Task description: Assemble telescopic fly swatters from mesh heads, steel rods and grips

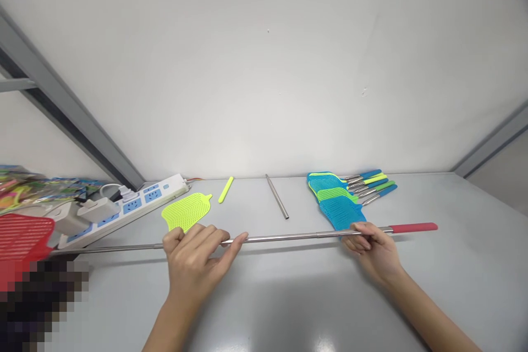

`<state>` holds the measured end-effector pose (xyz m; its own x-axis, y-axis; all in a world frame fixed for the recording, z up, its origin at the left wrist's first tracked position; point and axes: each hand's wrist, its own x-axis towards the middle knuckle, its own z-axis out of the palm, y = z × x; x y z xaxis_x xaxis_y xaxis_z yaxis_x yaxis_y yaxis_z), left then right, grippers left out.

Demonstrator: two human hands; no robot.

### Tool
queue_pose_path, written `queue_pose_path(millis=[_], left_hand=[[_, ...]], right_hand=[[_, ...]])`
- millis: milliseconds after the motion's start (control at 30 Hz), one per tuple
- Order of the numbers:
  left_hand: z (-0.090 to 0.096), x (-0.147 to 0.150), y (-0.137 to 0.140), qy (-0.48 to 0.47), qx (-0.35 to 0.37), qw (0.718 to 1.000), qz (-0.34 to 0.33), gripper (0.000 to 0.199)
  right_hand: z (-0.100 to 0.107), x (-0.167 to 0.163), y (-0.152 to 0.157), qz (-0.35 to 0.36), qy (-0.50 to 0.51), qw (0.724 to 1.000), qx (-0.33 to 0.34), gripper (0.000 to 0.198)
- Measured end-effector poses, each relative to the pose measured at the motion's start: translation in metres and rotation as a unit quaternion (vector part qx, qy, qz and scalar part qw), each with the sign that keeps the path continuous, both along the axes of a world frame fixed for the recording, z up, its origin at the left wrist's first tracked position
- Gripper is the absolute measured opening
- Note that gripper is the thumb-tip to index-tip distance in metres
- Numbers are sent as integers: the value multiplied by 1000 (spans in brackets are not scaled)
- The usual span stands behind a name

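Note:
A telescopic fly swatter with an extended metal rod lies level across the view. Its red mesh head is at the far left, partly cut off by the frame edge, and its red handle points right. My left hand has its fingers bent over the rod left of centre, the thumb stretched along it. Closed around the rod just beside the red handle is my right hand. Beyond my hands lie a loose yellow-green swatter head, a yellow-green handle and a short metal rod.
Several collapsed blue and green fly swatters are stacked at the back right. On the left, a white power strip holds plugged-in adapters. Packaged items sit behind it. A pixelated dark patch covers the lower left corner. A white wall rises behind the grey table.

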<state>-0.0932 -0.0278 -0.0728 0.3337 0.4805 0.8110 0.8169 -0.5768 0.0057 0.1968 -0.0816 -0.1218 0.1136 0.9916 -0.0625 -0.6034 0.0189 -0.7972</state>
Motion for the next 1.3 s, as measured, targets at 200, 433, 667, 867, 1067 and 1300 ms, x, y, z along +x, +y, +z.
queue_pose_path(millis=[200, 433, 667, 867, 1067, 1300], left_hand=[[-3, 10, -6, -19, -39, 999, -25, 18], [2, 14, -11, -45, -32, 998, -26, 15], [-7, 36, -25, -61, -78, 992, -84, 6], [-10, 36, -27, -55, -114, 985, -113, 11], [-6, 28, -21, -80, -105, 988, -83, 6], [-8, 17, -13, -28, -257, 961, -101, 9]], right_hand=[[-1, 0, 1, -39, -20, 999, 21, 38], [0, -3, 2, 7, -44, 999, 20, 35], [-12, -27, -5, 124, -147, 981, 23, 37], [-6, -29, -4, 109, -72, 991, 9, 33], [1, -17, -1, 68, 5, 998, -10, 29], [5, 1, 4, -39, 63, 997, 0, 37]])
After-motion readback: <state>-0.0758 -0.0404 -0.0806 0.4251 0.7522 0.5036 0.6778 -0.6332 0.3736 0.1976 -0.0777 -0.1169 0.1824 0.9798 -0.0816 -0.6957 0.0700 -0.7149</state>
